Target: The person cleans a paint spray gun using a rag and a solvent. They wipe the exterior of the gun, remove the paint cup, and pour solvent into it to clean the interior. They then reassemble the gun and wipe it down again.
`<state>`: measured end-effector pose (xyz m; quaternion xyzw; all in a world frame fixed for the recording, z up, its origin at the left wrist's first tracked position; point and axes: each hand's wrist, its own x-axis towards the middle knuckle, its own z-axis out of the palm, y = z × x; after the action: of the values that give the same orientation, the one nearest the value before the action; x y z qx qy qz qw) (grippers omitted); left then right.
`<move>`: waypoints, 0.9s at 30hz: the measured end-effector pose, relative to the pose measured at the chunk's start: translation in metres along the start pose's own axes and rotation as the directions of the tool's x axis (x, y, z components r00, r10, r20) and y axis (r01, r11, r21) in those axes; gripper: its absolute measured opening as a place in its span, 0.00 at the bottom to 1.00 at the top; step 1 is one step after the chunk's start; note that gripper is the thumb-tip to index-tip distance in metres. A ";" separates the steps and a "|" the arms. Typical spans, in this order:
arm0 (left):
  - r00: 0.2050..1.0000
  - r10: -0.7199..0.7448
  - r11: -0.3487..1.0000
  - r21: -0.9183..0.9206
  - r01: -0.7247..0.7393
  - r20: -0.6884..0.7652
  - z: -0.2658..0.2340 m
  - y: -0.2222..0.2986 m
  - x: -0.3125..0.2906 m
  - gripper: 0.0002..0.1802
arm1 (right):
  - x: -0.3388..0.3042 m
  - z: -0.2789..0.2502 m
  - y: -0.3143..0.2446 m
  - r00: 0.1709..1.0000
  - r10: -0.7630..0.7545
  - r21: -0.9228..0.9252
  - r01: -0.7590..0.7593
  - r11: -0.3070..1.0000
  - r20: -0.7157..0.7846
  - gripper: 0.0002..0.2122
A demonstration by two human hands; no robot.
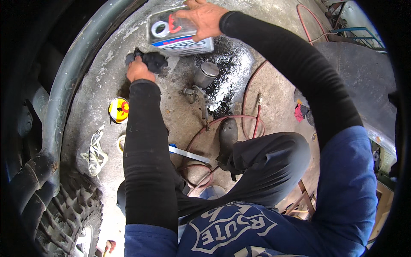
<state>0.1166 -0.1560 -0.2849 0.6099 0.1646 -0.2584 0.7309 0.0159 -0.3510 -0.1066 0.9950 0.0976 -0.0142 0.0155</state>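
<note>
At the far left-centre, my left hand (pixel 139 70) is closed on a crumpled black rag (pixel 155 62) pressed against the concrete floor. My right hand (pixel 204 20) reaches across the top and grips a rectangular metal can (pixel 185 47) by its upper end. The can is tilted, showing its grey top with a round white spout ring and a red mark; my fingers hide part of it. Just nearer than the can lies a spray gun (pixel 198 97) with a round grey metal cup (pixel 206 74). A wet, dark, shiny spill (pixel 233 70) spreads beside the cup.
A yellow-and-red round tin (pixel 118 110), a white cloth (pixel 96 153) and a white strip (pixel 189 153) lie near my left arm. A red hose (pixel 259 113) loops over the floor. Left stand a grey tubular bumper (pixel 70 70) and a knobby tyre (pixel 70 205); right lies a dark grey panel (pixel 359 70).
</note>
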 end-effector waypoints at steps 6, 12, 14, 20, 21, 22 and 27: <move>0.967 -0.256 0.964 -0.071 0.256 0.012 -0.038 -0.044 -0.001 0.09 | 0.014 0.044 -0.016 0.963 0.262 0.324 -0.227 0.919 -0.069 0.36; 0.840 -0.348 0.937 0.127 0.325 0.417 -0.007 -0.045 -0.031 0.09 | -0.012 0.043 -0.010 0.967 0.232 0.344 -0.184 0.921 -0.103 0.32; 0.745 -0.336 0.936 0.118 0.331 0.577 0.019 -0.037 -0.055 0.10 | -0.043 0.047 -0.022 0.855 0.423 0.193 -0.380 0.905 -0.301 0.29; 0.578 -0.380 0.915 0.205 0.346 0.722 0.086 -0.030 -0.119 0.09 | -0.148 0.097 -0.065 0.714 0.700 0.835 -0.391 0.387 0.010 0.27; 0.651 -0.416 0.903 0.376 0.209 0.635 0.090 -0.033 -0.122 0.11 | -0.157 0.109 -0.066 0.666 0.743 0.934 -0.305 0.185 0.071 0.25; 0.672 -0.389 0.815 0.576 -0.067 0.630 0.096 -0.034 -0.118 0.15 | -0.164 0.120 -0.062 0.609 0.759 0.956 -0.288 -0.057 0.229 0.21; 0.571 -0.323 -0.082 0.579 -0.811 0.755 0.119 -0.057 -0.091 0.37 | -0.212 0.150 -0.039 0.441 0.708 0.824 -0.420 -0.380 0.551 0.23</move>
<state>0.0005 -0.2631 -0.2564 0.7754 -0.5246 -0.3383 0.0949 -0.2030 -0.3589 -0.2505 0.6051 -0.4685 0.0472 -0.6419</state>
